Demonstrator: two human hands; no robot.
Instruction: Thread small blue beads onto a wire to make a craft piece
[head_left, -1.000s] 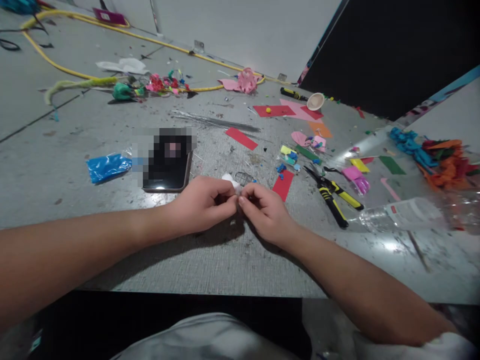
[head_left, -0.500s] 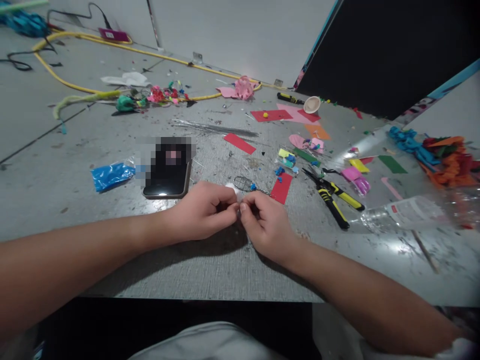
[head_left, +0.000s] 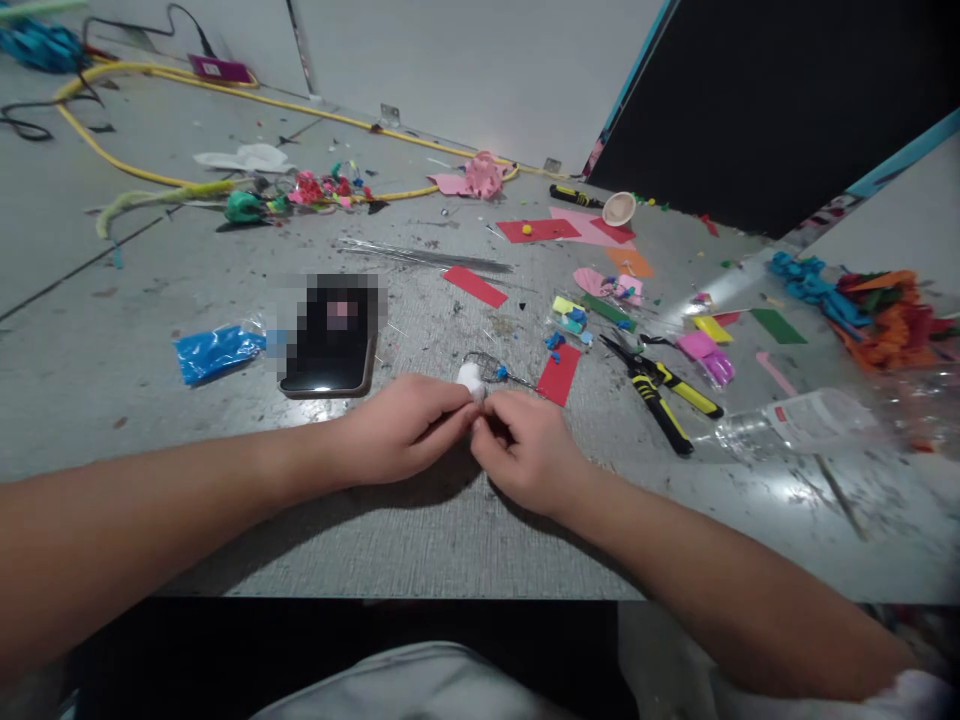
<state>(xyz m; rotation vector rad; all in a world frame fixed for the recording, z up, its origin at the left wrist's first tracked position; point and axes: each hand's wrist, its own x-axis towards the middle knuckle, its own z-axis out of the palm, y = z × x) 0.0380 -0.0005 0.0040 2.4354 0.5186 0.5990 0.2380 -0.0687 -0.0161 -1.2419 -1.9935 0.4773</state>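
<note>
My left hand (head_left: 409,425) and my right hand (head_left: 529,450) meet fingertip to fingertip low over the grey table (head_left: 360,550). Between the left thumb and fingers is a small soft white piece (head_left: 471,379), pinched at its lower end. The right fingers are closed against the same spot; whether they hold the white piece or something thinner is hidden. Just beyond the fingertips lies a bent wire loop (head_left: 484,359) with a bit of blue (head_left: 502,373) on its stem. A red paper strip (head_left: 559,375) lies by my right knuckles.
A phone (head_left: 330,340) and a blue packet (head_left: 219,352) lie to the left. Black-and-yellow pliers (head_left: 660,390) and a clear plastic bottle (head_left: 795,420) are at right. Thin wires (head_left: 427,257), coloured paper scraps and a yellow cable (head_left: 300,105) spread across the back.
The white piece shows more above my left fingers now. My fingers have shifted slightly at the pinch, and the whole view has moved a little.
</note>
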